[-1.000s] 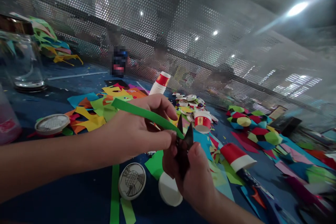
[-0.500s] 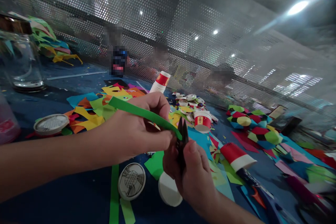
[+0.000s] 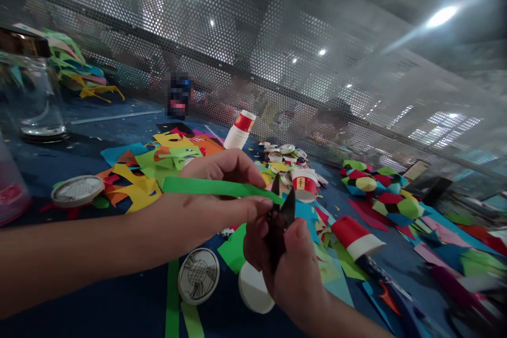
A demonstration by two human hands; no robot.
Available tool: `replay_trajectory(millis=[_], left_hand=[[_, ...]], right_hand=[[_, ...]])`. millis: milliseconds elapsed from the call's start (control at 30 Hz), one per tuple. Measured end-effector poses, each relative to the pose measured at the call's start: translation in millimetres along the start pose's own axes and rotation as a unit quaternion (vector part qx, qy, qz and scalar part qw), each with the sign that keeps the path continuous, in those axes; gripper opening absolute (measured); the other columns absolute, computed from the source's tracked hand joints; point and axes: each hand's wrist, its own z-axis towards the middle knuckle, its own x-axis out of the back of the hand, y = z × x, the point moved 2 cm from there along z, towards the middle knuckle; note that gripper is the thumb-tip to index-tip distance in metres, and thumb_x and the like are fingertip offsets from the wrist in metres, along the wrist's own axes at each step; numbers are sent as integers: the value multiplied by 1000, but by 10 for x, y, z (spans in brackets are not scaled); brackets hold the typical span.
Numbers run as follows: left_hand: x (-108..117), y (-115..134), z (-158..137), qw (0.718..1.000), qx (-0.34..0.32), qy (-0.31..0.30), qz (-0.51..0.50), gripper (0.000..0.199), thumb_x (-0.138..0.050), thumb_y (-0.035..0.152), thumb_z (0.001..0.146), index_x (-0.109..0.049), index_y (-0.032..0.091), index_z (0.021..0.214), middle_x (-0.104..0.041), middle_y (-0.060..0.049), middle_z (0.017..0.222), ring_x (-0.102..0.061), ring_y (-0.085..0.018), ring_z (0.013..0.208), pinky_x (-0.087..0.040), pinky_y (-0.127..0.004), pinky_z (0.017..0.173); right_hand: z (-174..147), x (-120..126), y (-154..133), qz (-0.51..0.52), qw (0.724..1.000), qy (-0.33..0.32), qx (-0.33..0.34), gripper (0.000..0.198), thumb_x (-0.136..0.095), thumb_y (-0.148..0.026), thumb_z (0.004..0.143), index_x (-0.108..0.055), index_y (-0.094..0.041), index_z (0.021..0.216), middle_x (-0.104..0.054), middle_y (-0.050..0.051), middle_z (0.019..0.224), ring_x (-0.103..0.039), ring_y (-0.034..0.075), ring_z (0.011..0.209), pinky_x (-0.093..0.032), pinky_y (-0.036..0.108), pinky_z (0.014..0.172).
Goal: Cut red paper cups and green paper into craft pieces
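A green paper strip point(image 3: 209, 187) is pinched in my left hand point(image 3: 222, 206), between thumb and fingers. Its right end lies between the parted blades of small dark scissors point(image 3: 282, 216). My right hand point(image 3: 295, 269) is wrapped round the scissors, whose handles are mostly hidden by the fingers. Below my hands, a round white lid with a black line drawing point(image 3: 198, 275) rests on the blue table. Beside it is a plain white cup or lid point(image 3: 255, 288), partly covered by my right hand. Green paper point(image 3: 233, 251) lies just behind these.
Cut paper scraps point(image 3: 137, 187) spread behind my left arm. A glass jar point(image 3: 37, 95) stands at left. Stacked paper cups point(image 3: 240, 129), a red-and-white cup point(image 3: 304, 185) and another tipped cup point(image 3: 356, 236) sit farther off. Patchwork paper shapes point(image 3: 396, 206) and a purple tool point(image 3: 455, 290) are at right.
The scissor blades have opened from nearly closed. The green strip has swung from a downward slant to nearly level, its end now between the blades.
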Motion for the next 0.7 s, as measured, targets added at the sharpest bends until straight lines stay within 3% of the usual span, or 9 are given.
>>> replay_trajectory(millis=[167,333,433,700], left_hand=[[-60,-18,-57,1000,-20,18,10,17,-67,7,75,-60,21,81,-69,6,70,-68,-11,62,-54,-17,55],[-50,-22,-87,991,-36,8,129,17,-70,14,75,-58,23,83,-68,6,74,-65,-11,64,-51,-19,55],[-47,0,-102,976,-79,6,201,18,-68,15,74,-57,23,85,-66,7,76,-62,-10,64,-49,-19,55],[-48,-36,-123,972,-78,10,223,9,-66,25,79,-57,24,83,-66,2,73,-61,-14,62,-48,-24,50]], right_hand=[[7,3,34,-6,1000,8,15,57,-56,-76,77,-48,-23,61,-33,-8,45,-24,8,40,-21,22,38],[15,-32,12,14,999,52,-1,58,-61,-80,69,-49,-23,61,-37,-8,45,-26,8,39,-22,22,36],[6,-47,-12,23,997,67,-13,58,-65,-79,66,-49,-24,61,-37,-8,44,-26,9,38,-21,22,35],[-16,-67,-4,17,997,68,-14,58,-62,-81,67,-51,-24,62,-37,-7,45,-25,9,38,-20,23,36]])
